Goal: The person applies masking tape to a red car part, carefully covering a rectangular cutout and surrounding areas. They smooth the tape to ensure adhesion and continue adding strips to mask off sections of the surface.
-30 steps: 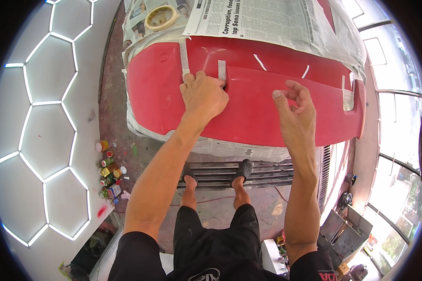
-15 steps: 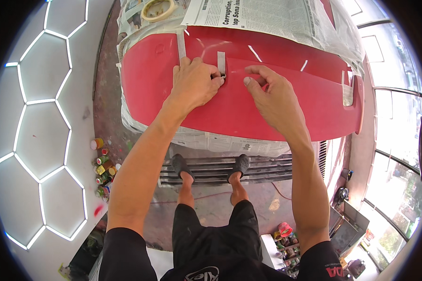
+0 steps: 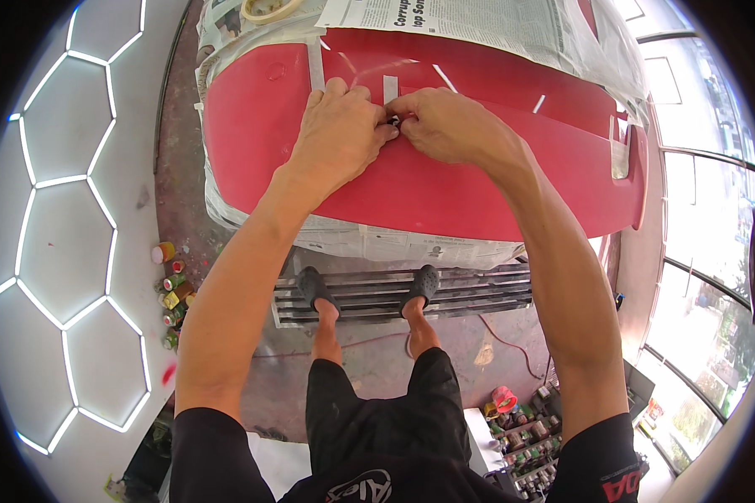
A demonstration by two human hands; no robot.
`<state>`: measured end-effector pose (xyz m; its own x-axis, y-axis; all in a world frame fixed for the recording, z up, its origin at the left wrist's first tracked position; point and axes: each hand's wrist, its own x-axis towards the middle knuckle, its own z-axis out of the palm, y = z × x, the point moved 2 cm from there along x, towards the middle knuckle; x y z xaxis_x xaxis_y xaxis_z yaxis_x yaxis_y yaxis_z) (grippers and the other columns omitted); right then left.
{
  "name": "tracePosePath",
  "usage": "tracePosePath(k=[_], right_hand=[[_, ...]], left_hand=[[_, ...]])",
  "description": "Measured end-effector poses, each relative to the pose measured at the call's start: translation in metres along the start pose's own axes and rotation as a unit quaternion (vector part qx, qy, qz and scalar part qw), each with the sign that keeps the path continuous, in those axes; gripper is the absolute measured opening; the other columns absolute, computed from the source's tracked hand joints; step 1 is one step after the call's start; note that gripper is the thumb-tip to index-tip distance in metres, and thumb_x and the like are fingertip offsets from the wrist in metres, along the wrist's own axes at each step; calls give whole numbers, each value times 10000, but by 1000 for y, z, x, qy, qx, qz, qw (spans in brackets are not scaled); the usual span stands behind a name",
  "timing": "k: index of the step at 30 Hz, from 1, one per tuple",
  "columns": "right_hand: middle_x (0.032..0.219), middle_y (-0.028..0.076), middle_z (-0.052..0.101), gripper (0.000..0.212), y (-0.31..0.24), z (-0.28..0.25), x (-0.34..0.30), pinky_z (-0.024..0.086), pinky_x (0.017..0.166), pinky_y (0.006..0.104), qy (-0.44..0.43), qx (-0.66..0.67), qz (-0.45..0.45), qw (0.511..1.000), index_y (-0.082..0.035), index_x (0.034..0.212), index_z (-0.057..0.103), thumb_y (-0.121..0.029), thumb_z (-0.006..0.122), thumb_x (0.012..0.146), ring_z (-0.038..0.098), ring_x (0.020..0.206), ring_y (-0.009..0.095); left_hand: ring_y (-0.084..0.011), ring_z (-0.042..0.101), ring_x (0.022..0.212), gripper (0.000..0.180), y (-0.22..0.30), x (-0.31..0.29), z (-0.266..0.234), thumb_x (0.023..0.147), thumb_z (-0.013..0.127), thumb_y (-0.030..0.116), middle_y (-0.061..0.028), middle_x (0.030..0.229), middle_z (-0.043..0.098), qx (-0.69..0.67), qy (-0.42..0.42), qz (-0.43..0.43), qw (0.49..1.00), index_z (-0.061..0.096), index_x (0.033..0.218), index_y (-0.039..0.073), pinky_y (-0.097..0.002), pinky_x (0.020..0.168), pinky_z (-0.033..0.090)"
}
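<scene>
Both my hands meet over a red-painted car body panel (image 3: 470, 180). Pinched fingers of my left hand (image 3: 340, 134) press at a small dark opening or part (image 3: 394, 123) in the panel, just below a short strip of masking tape (image 3: 390, 88). From the other side my right hand (image 3: 449, 126) closes its thumb and forefinger at the same spot. Whatever lies between the fingertips is mostly hidden. Another tape strip (image 3: 315, 65) runs up the panel behind my left hand.
Newspaper (image 3: 470, 38) and plastic film (image 3: 617, 59) cover the surroundings of the panel. A masking tape roll (image 3: 270, 8) lies at the far left. Underfoot is a dark slatted platform (image 3: 361, 298). Paint cans (image 3: 174, 298) stand by the left wall; several bottles (image 3: 524, 436) sit lower right.
My right hand has moved left and its fingers have closed beside the left fingertips. My left hand stays at the dark spot. The whole view has shifted slightly.
</scene>
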<state>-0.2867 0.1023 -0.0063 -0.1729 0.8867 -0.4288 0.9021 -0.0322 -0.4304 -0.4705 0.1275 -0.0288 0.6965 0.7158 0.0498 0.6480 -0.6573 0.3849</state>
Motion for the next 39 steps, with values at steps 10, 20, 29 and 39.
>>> tracePosePath(k=[10, 20, 29, 39], right_hand=[[1070, 132, 812, 332, -9, -9, -4, 593, 943, 522, -14, -84, -26, 996, -151, 1273, 789, -225, 581, 1024, 770, 1026, 345], [1016, 94, 814, 387, -3, -8, -4, 600, 901, 508, -27, -134, -16, 990, -202, 1319, 779, -203, 525, 1027, 780, 1000, 309], [1026, 100, 824, 481, -7, -9, -7, 600, 876, 502, -17, -144, -31, 989, -229, 1371, 767, -124, 516, 974, 791, 973, 313], [995, 110, 823, 511, -9, -5, -6, 614, 870, 507, -28, -172, 3, 985, -233, 1371, 770, -93, 512, 953, 798, 944, 308]], left_hand=[[-302, 567, 1013, 243, -7, 1, -2, 1039, 759, 299, -70, 1010, 688, 10, 4, 54, 998, 852, 1118, 89, -445, 957, 476], [-296, 575, 1071, 263, -23, 2, -18, 1032, 723, 323, -67, 1060, 713, -64, -82, 30, 994, 842, 1091, 95, -445, 996, 508], [-294, 588, 1026, 147, -22, 10, -14, 974, 718, 185, -63, 1006, 692, -61, -63, 78, 993, 790, 993, 59, -435, 980, 514], [-275, 574, 1081, 76, -28, 32, -31, 978, 739, 113, -53, 1052, 617, 146, -51, 254, 955, 752, 1039, 69, -428, 977, 500]])
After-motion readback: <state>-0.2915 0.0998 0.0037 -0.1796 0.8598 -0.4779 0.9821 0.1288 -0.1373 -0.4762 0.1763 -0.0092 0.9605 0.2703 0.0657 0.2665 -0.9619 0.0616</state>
